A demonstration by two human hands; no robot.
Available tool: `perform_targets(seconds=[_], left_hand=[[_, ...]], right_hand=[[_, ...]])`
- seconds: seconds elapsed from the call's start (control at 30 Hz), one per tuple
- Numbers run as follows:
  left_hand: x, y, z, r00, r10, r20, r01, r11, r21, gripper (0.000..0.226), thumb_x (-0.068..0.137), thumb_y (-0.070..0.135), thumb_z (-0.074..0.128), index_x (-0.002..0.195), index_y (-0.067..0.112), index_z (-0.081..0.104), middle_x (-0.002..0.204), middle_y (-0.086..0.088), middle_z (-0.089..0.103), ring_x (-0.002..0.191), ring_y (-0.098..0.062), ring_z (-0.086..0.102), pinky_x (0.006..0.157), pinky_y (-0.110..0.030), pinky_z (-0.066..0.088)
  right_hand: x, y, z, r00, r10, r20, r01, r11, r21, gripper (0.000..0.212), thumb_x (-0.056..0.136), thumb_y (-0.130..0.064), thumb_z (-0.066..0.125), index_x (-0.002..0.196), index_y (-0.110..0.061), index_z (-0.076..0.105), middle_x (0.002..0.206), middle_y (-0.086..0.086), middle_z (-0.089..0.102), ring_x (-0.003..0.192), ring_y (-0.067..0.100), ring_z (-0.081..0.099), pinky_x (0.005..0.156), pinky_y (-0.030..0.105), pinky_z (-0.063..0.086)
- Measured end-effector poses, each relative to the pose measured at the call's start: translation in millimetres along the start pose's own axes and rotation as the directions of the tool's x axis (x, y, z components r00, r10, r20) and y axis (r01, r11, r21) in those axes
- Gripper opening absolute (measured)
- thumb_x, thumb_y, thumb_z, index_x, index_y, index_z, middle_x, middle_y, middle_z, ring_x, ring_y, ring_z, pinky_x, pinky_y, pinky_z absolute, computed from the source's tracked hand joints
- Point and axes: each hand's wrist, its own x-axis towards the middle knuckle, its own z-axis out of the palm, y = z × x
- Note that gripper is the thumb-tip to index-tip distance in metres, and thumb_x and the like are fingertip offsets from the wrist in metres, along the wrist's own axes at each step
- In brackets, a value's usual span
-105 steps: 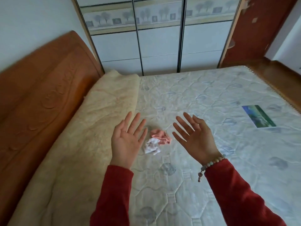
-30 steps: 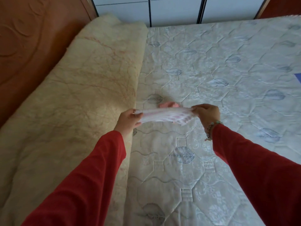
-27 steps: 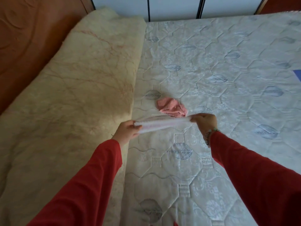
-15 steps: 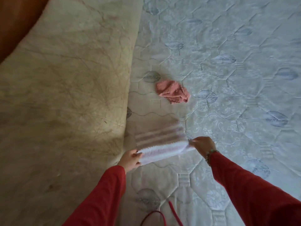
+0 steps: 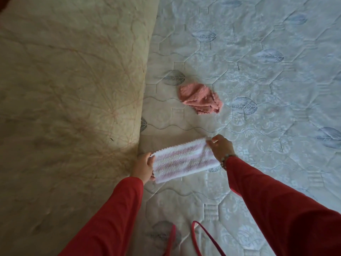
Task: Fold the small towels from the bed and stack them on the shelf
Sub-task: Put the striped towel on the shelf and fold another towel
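Both hands now hold the striped towel (image 5: 184, 161) folded in half over the mattress (image 5: 258, 89): left hand (image 5: 143, 166) and right hand (image 5: 222, 147) pinching opposite ends. Pink towel (image 5: 200, 98) stays crumpled beyond.

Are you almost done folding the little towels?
Not yet. Nothing looks finished. The left hand and right hand are holding the striped towel stretched out flat. The pink towel still lies crumpled on the mattress. No shelf is in view.
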Motion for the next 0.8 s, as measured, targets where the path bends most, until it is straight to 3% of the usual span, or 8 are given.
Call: perform_targets(seconds=[0.13, 0.2, 0.27, 0.33, 0.47, 0.63, 0.73, 0.8], left_hand=[[8.5, -2.6, 1.2, 0.997, 0.054, -0.047, -0.050, 0.995, 0.082, 0.040, 0.103, 0.031, 0.044, 0.137, 0.009, 0.047, 0.118, -0.011, 0.060, 0.076, -0.024, 0.065, 0.048, -0.031, 0.056], [5.1, 0.9, 1.8, 0.972, 0.195, -0.133, -0.147, 0.940, 0.309, 0.035, 0.102, 0.030, 0.047, 0.129, 0.009, 0.051, 0.109, -0.009, 0.064, 0.086, -0.024, 0.064, 0.059, -0.031, 0.051], [-0.5, 1.9, 5.9, 0.882, 0.430, -0.195, -0.266, 0.793, 0.548, 0.032, 0.098, 0.028, 0.054, 0.122, 0.007, 0.056, 0.105, -0.011, 0.064, 0.093, -0.027, 0.063, 0.066, -0.035, 0.052], [-3.3, -1.5, 17.7, 0.753, 0.650, -0.098, -0.405, 0.576, 0.710, 0.039, 0.093, 0.029, 0.057, 0.125, 0.007, 0.057, 0.110, -0.012, 0.062, 0.098, -0.029, 0.062, 0.070, -0.037, 0.055], [4.2, -8.8, 53.1, 0.676, 0.679, 0.287, -0.556, 0.215, 0.803, 0.061, 0.101, 0.045, 0.036, 0.153, 0.015, 0.027, 0.158, -0.007, 0.034, 0.143, -0.028, 0.037, 0.109, -0.045, 0.041], [15.9, -12.3, 75.5, 0.814, 0.493, 0.308, -0.507, 0.343, 0.791, 0.072, 0.092, 0.057, 0.021, 0.153, 0.019, 0.019, 0.160, -0.001, 0.022, 0.146, -0.024, 0.031, 0.111, -0.051, 0.039], [15.3, -6.9, 74.1, 0.830, 0.441, 0.340, -0.497, 0.311, 0.810, 0.072, 0.095, 0.058, 0.016, 0.155, 0.023, -0.004, 0.162, 0.003, -0.011, 0.151, -0.021, -0.001, 0.121, -0.050, 0.014], [13.6, -2.1, 72.2, 0.822, 0.445, 0.355, -0.522, 0.343, 0.781, 0.073, 0.098, 0.056, 0.025, 0.155, 0.025, -0.008, 0.161, 0.004, -0.018, 0.151, -0.019, -0.012, 0.123, -0.048, 0.004]], right_hand=[[6.6, 2.5, 4.6, 0.999, 0.011, 0.030, -0.008, 0.996, -0.090, 0.038, 0.094, -0.037, 0.061, 0.112, -0.003, 0.060, 0.111, 0.019, 0.068, 0.107, 0.035, 0.061, 0.083, 0.032, 0.041], [7.5, 6.2, 6.4, 1.000, -0.013, 0.025, 0.016, 0.991, -0.130, 0.041, 0.093, -0.039, 0.062, 0.113, -0.003, 0.058, 0.114, 0.019, 0.065, 0.109, 0.034, 0.059, 0.088, 0.035, 0.041], [4.5, 11.2, 8.4, 0.999, -0.009, 0.031, 0.015, 0.985, -0.173, 0.049, 0.092, -0.043, 0.061, 0.118, -0.002, 0.056, 0.119, 0.020, 0.060, 0.110, 0.034, 0.056, 0.091, 0.035, 0.041], [-1.9, 15.7, 9.7, 0.998, 0.038, 0.040, -0.030, 0.981, -0.192, 0.058, 0.091, -0.049, 0.060, 0.122, -0.001, 0.053, 0.120, 0.021, 0.059, 0.109, 0.035, 0.056, 0.090, 0.035, 0.043], [-13.4, 14.5, 9.8, 0.987, 0.144, 0.067, -0.140, 0.988, -0.065, 0.066, 0.083, -0.048, 0.071, 0.126, -0.006, 0.044, 0.111, 0.013, 0.064, 0.105, 0.034, 0.062, 0.090, 0.038, 0.048], [-12.1, 22.5, 9.8, 0.950, 0.253, 0.186, -0.254, 0.967, -0.017, 0.057, 0.074, -0.050, 0.078, 0.110, -0.008, 0.064, 0.099, 0.008, 0.064, 0.096, 0.028, 0.061, 0.078, 0.032, 0.045], [-17.4, 17.2, 5.6, 0.951, 0.214, 0.222, -0.232, 0.971, 0.055, 0.032, 0.073, -0.041, 0.078, 0.071, -0.012, 0.066, 0.073, 0.005, 0.060, 0.076, 0.024, 0.056, 0.070, 0.036, 0.046], [-25.8, 1.6, 3.6, 0.972, 0.126, 0.196, -0.138, 0.989, 0.047, 0.034, 0.072, -0.038, 0.075, 0.058, -0.013, 0.055, 0.062, 0.001, 0.049, 0.062, 0.018, 0.045, 0.058, 0.032, 0.037]])
